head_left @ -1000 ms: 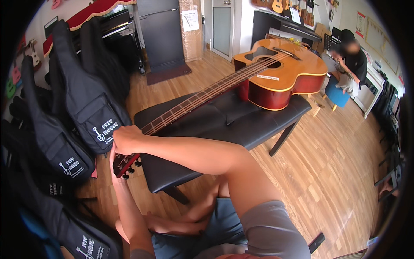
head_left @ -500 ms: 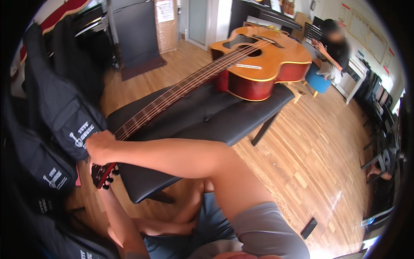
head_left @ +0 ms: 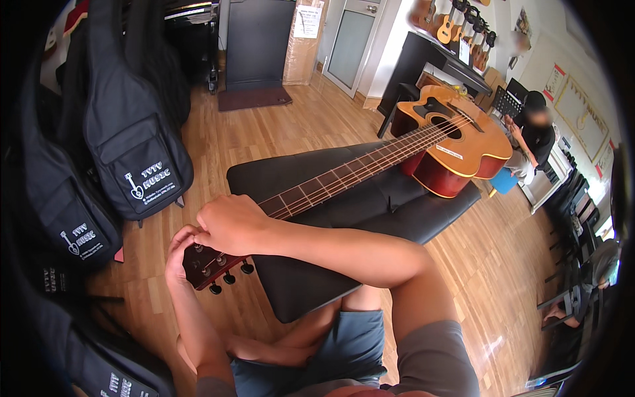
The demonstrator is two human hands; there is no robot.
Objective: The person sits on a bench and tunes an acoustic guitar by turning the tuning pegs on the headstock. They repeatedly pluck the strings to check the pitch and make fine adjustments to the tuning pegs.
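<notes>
An acoustic guitar with a pale orange top and dark red sides lies face up on a black padded bench. Its neck runs toward me at the left, and the dark headstock juts past the bench edge, several black tuning pegs showing on the near side. My left hand curls around the headstock's far-left edge, its fingertips close to my right hand. Closed over the nut end of the neck is my right hand; whatever its fingers pinch is hidden. My right forearm crosses above the bench.
Black padded instrument bags stand along the left. A person sits on a blue stool at the far right. Beyond the bench are a dark piano, a glass-paned door and ukuleles on the wall. Chairs line the right.
My view has shifted, so the guitar and bench sit farther right. My left fingers now show over the headstock's edge; before, they were mostly hidden behind my right hand.
</notes>
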